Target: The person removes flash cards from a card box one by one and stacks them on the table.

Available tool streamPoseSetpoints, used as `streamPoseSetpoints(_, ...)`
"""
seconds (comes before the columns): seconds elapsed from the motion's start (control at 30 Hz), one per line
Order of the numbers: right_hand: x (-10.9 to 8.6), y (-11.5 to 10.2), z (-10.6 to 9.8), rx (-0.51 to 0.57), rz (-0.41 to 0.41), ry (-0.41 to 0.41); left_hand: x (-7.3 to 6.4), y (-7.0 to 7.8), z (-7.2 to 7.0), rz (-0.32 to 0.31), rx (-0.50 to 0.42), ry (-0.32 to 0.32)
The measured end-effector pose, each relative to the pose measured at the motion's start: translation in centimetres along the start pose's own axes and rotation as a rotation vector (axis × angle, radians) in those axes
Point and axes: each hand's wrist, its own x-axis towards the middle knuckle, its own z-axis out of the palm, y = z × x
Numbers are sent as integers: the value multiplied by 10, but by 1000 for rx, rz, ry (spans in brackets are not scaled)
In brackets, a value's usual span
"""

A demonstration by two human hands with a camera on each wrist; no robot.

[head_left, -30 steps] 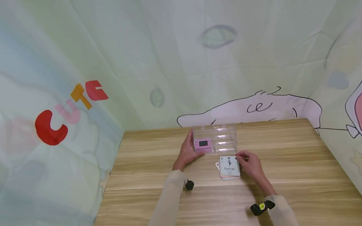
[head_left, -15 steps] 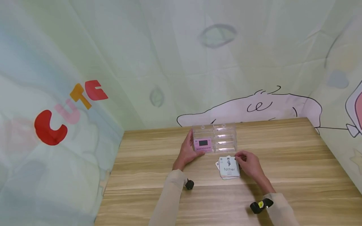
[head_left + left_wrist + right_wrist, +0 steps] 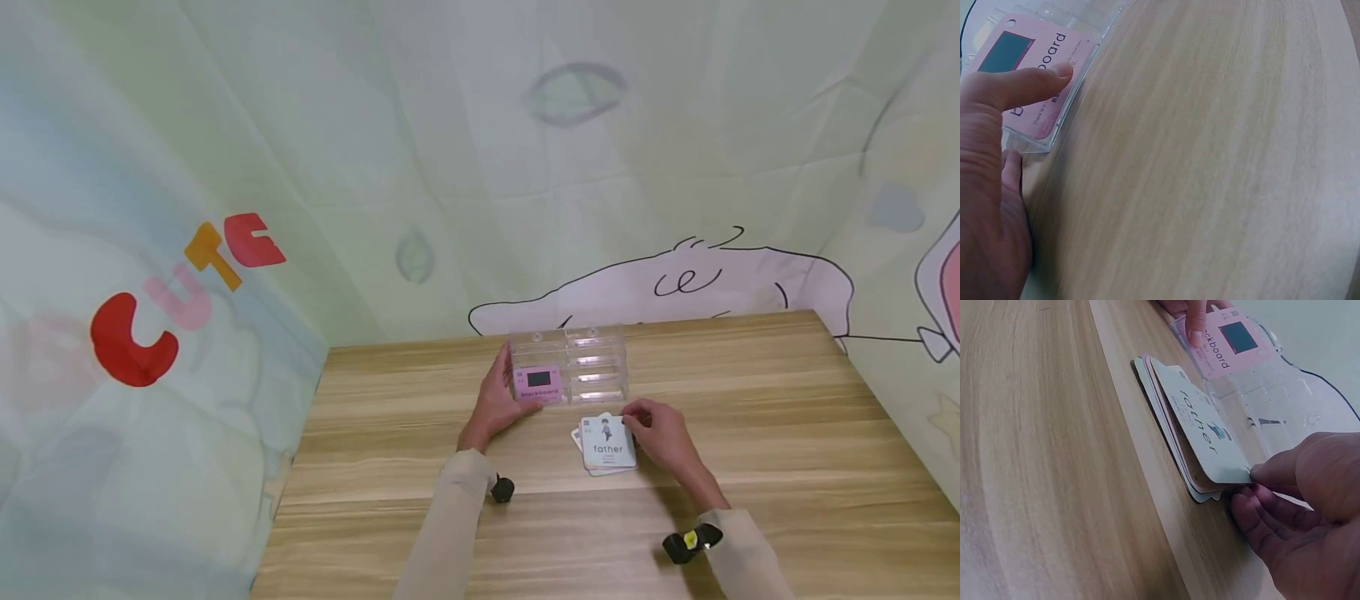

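Observation:
My left hand (image 3: 497,404) grips the lower left corner of a clear plastic card rack (image 3: 597,367). Its thumb lies over the front of a pink "blackboard" card (image 3: 1035,94) seated in the rack's bottom left slot, with the other fingers at the rack's side. A stack of flashcards (image 3: 1160,412) lies on the table in front of the rack. Between thumb and fingers, my right hand (image 3: 660,432) pinches a corner of the top card, a pale "father" flashcard (image 3: 1200,422). In the right wrist view that corner is lifted, leaving a gap above the cards below.
The wooden table (image 3: 375,467) reaches back to a printed cloth wall (image 3: 420,167) close behind the rack. A black wrist camera (image 3: 503,490) sits on the left wrist, another black camera (image 3: 682,546) on the right.
Both hands stay almost in place, the left one on the rack. My right hand has shifted very slightly left with its pinch on the "father" flashcard.

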Motion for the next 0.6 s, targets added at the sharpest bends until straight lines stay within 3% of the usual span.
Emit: streamPoseSetpoints(0.6, -1, -5, -16, -32, 2, -33, 1, 2, 0, -14, 22, -3)
